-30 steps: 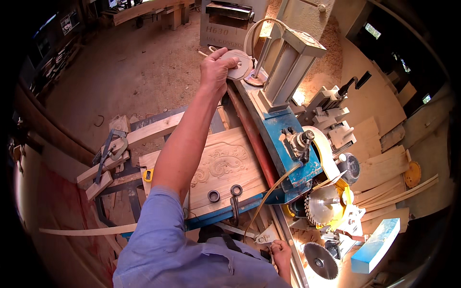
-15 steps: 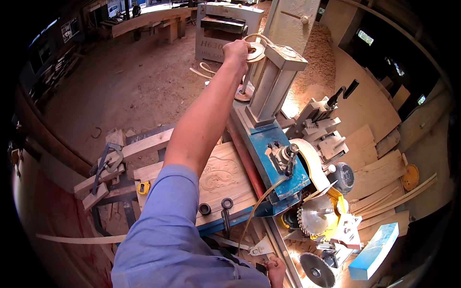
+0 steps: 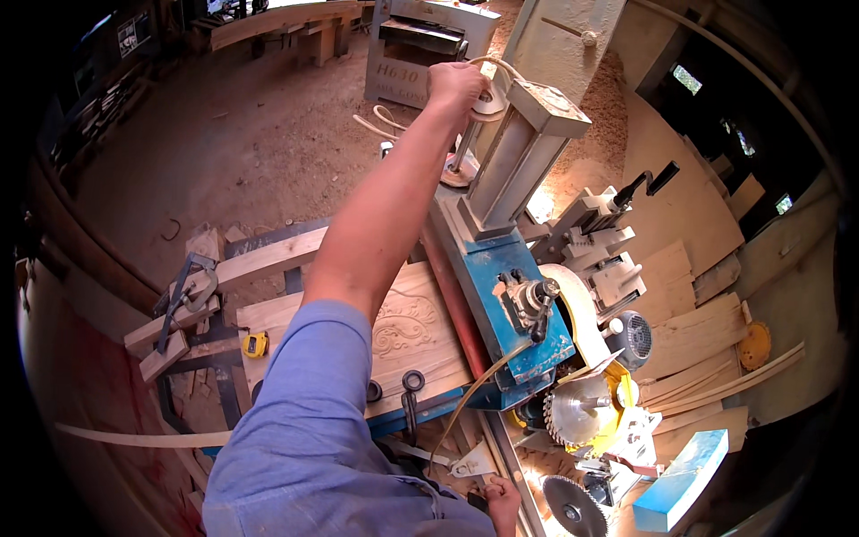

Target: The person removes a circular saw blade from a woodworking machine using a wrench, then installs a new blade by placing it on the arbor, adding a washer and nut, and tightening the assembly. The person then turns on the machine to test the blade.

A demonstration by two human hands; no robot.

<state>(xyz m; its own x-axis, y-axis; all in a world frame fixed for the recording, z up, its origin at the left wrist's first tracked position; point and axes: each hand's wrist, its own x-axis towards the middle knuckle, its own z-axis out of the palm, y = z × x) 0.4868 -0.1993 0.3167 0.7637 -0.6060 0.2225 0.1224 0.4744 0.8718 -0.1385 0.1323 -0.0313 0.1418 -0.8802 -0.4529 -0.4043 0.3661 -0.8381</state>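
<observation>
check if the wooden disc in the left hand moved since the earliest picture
Yes: the wooden disc has moved right, toward the upright metal post, and now overlaps the rod beside it.

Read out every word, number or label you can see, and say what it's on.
Grey machine, front panel: a large dark line, legible, which I don't copy out.
Same panel, below: smaller dark lettering, fainter, also left uncopied.
Yellow tape measure: any markings too small to read.
No other readable text.

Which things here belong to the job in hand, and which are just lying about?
Apparently in the job:
left hand
round pale disc, held
metal column beside it

Apparently just lying about:
yellow tape measure
blue block
long wooden strip
</observation>
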